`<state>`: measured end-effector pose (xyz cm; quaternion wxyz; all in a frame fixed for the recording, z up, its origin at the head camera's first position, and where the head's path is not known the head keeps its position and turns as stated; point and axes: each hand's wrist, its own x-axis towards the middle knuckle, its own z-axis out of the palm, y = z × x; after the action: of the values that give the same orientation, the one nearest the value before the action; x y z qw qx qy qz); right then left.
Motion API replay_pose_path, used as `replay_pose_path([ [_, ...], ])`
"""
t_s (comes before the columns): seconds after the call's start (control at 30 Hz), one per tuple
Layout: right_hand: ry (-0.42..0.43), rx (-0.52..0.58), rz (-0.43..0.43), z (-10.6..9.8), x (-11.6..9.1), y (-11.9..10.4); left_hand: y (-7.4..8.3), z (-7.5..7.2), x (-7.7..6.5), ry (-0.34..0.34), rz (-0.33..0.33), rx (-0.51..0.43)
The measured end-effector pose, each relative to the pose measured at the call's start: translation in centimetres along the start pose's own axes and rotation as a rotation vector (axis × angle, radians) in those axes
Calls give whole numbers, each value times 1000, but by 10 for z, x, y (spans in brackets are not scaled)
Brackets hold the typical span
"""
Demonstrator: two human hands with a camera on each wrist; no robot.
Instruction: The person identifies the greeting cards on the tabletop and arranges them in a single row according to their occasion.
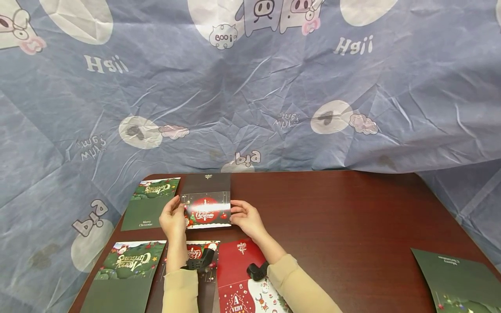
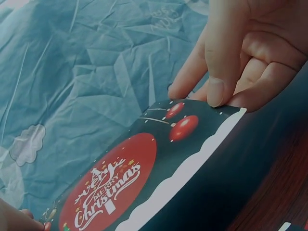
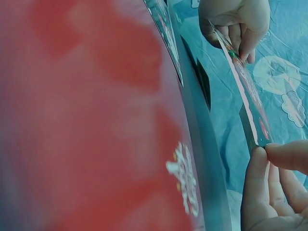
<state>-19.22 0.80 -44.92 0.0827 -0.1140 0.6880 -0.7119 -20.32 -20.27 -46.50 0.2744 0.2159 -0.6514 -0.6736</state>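
Observation:
A dark Christmas card (image 1: 207, 211) with a red circle and white lettering is stretched between my two hands, its plain dark panel (image 1: 207, 183) extending behind. My left hand (image 1: 173, 218) pinches its left edge beside the printed tree. At the opposite edge, by the red baubles, my right hand (image 1: 246, 218) pinches a corner between thumb and fingers. The right wrist view shows the card (image 3: 248, 91) nearly edge-on, with the left hand (image 3: 238, 21) at its far end and the right hand (image 3: 276, 187) at the near one. The left wrist view shows the thumb of my right hand (image 2: 255, 53) on the printed face.
Green Christmas cards lie at back left (image 1: 146, 211), front left (image 1: 127, 278) and far right (image 1: 462, 278) of the brown table (image 1: 332, 226). Under my forearms are another dark card (image 1: 195, 251) and a red card (image 1: 235, 265). Behind hangs a blue patterned cloth (image 1: 250, 95).

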Motion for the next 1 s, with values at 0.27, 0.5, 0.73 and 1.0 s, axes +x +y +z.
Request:
replay_pose_path([
  [0.27,18,-15,8,8,3,1,-3,-3,2,-12,-26,29],
  [0.5,17,-41,69,14,5,0,-4,-6,4,-8,-48,157],
  [0.73,37,27,112,16,19,23,-7,-8,5,11,-67,166],
  [1.0,37,39,131,21,26,34,-8,-13,6,46,-92,138],
])
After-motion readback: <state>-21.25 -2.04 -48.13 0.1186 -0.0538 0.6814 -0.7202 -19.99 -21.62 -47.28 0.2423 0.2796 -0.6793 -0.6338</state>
